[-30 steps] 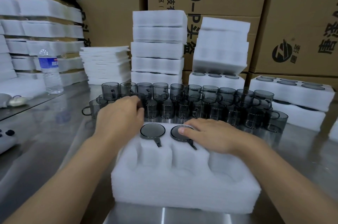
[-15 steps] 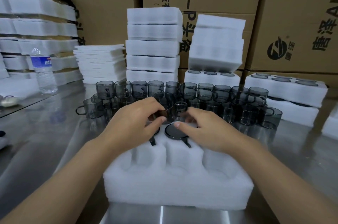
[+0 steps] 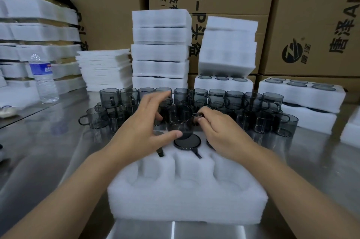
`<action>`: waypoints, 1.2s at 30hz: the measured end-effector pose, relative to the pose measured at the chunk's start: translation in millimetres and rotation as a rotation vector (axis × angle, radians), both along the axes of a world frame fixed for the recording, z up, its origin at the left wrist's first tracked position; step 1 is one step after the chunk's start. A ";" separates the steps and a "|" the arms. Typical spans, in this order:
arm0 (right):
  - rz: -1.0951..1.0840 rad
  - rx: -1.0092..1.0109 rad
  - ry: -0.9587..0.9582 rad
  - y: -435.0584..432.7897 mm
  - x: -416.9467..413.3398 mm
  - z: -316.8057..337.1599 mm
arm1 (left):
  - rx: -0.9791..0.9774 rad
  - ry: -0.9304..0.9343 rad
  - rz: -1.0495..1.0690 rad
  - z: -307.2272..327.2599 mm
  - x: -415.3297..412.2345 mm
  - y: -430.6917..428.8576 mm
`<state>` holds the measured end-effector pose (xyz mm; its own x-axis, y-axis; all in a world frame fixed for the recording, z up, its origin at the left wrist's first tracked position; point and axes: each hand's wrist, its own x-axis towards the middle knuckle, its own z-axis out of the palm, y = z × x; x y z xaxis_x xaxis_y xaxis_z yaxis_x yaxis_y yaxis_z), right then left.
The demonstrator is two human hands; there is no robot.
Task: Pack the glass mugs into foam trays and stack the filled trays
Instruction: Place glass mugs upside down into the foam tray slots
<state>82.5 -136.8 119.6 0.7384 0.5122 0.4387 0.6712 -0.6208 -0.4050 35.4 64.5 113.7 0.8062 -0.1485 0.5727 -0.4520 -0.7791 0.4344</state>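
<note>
A white foam tray (image 3: 187, 199) lies on the steel table right in front of me. Its far row holds a smoky grey mug (image 3: 187, 142) upside down in the middle pocket, with another one on each side partly hidden under my hands. The near pockets hold nothing. Just above the far row, another grey glass mug (image 3: 179, 119) hangs between my hands. My right hand (image 3: 220, 133) pinches its handle. My left hand (image 3: 144, 127) has its thumb curled under the mug's lower edge and a finger at its left side, while the other fingers are spread upward and blurred.
Several loose grey mugs (image 3: 253, 106) stand in rows behind the tray. Foam tray stacks (image 3: 160, 51) rise behind them, with filled trays (image 3: 300, 90) at the right and thin foam sheets (image 3: 105, 69) at the left. A water bottle (image 3: 43, 78) stands far left. Cardboard boxes (image 3: 311, 14) wall the back.
My left hand picked a mug from the rows and brought it over the tray. My right hand left the seated mug and took the new mug's handle. My left fingers have spread.
</note>
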 end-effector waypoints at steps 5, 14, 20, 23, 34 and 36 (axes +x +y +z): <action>0.044 0.054 -0.057 -0.9 -3.6 0.8 | 0.083 0.342 0.001 -0.8 3.3 -1.0; 0.095 0.132 -0.078 -1.0 -2.7 -1.8 | 0.259 0.421 -0.060 3.0 0.4 1.7; 0.095 0.167 -0.027 -1.0 0.3 -3.5 | 0.204 0.460 -0.088 3.4 0.0 3.0; 0.099 0.174 -0.003 -1.2 0.6 -4.4 | 0.177 0.460 -0.083 2.3 0.8 2.2; 0.125 0.182 0.110 -3.7 -2.9 -2.7 | 0.191 0.477 -0.088 2.5 0.6 2.1; 0.152 0.164 0.121 -4.4 -4.3 -2.5 | 0.192 0.472 -0.073 1.6 0.7 1.7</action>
<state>78.1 -141.2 117.1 0.7106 0.5504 0.4384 0.6924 -0.4360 -0.5749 36.1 66.2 115.3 0.9540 -0.2806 0.1057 -0.2972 -0.8386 0.4565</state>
